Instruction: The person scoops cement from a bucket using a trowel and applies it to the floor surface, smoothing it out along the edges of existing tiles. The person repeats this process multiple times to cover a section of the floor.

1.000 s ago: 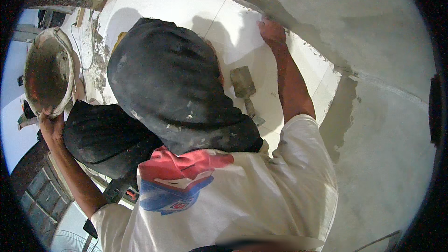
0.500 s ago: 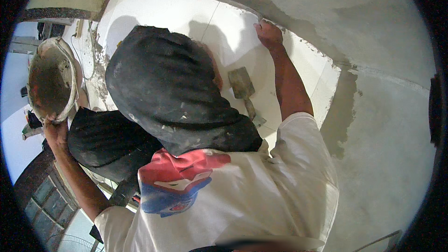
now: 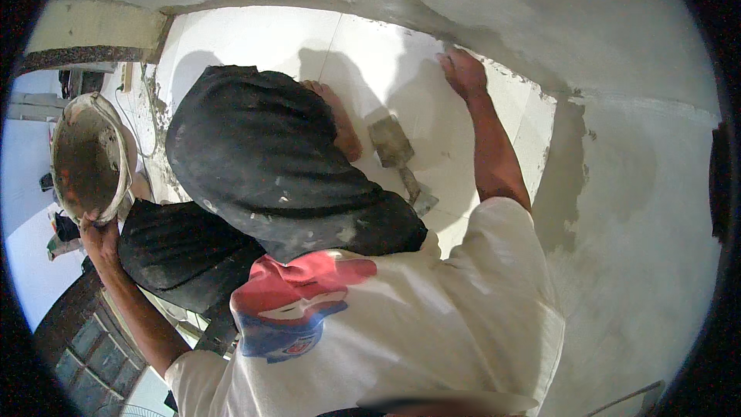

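My left hand (image 3: 99, 238) grips the rim of a mortar-crusted bucket (image 3: 91, 158), which is tipped so that its grey, smeared inside shows. My right hand (image 3: 465, 73) is at the far edge of the white tiled surface (image 3: 440, 116), where it meets the grey plastered wall (image 3: 617, 177). Its fingers are bent closed against that edge; whether they hold anything small is hidden. Between my knee and right forearm, a cement-coated trowel (image 3: 391, 141) with a square blade lies on the tiles. A small grey flat piece (image 3: 424, 202) shows by its handle end, partly covered by my clothing.
My bent legs in dark, stained trousers (image 3: 262, 154) fill the middle, with a bare foot (image 3: 345, 127) on the tiles. A thin cable (image 3: 127, 112) runs beside the bucket. At lower left is a paned frame (image 3: 89, 347). Darker, damp-looking plaster (image 3: 567, 177) borders the tiles.
My right hand has shifted a little to the right along the tile edge. The view has tilted slightly, and more of my foot shows. My left hand keeps its grip on the bucket.
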`<state>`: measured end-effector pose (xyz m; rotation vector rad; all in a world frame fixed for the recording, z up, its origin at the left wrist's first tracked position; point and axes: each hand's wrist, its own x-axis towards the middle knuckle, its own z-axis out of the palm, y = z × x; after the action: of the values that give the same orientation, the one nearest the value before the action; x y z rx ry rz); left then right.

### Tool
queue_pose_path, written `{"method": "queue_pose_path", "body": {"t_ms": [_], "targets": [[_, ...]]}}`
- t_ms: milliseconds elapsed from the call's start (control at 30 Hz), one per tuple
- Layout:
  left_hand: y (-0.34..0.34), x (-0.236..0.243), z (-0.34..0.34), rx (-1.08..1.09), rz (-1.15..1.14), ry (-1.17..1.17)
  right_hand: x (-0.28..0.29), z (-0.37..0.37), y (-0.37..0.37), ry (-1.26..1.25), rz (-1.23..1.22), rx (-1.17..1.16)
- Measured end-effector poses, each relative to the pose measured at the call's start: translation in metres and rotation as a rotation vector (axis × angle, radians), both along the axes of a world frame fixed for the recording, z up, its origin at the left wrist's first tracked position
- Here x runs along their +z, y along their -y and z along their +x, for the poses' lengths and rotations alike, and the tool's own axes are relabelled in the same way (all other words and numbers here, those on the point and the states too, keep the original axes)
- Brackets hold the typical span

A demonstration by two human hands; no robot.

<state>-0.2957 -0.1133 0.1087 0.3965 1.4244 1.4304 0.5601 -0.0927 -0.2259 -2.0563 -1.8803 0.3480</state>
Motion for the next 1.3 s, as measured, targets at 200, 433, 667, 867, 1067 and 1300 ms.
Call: {"method": "queue_pose_path", "body": {"t_ms": [200, 433, 667, 867, 1067, 1300], "targets": [[-0.007, 0.002, 0.008, -0.013, 0.001, -0.032, -0.019, -0.002, -0.016, 0.035, -0.141, -0.028], [0.015, 0.006, -0.008, -0.031, -0.005, -0.098, 0.038, 0.062, 0.024, 0.063, -0.239, -0.233], [0.004, -0.003, 0.032, -0.055, -0.012, -0.126, 0.140, 0.055, 0.056, -0.265, -0.053, -0.199], [-0.052, -0.003, 0.099, -0.161, 0.017, -0.063, 0.283, -0.113, -0.025, -0.193, 0.037, 0.190], [-0.092, -0.070, 0.093, -0.233, -0.131, -0.192, 0.345, -0.317, -0.123, 0.053, 0.055, 0.668], [-0.136, -0.170, 0.123, -0.291, -0.257, -0.262, 0.221, -0.465, -0.208, 0.429, 0.037, 0.850]]}}
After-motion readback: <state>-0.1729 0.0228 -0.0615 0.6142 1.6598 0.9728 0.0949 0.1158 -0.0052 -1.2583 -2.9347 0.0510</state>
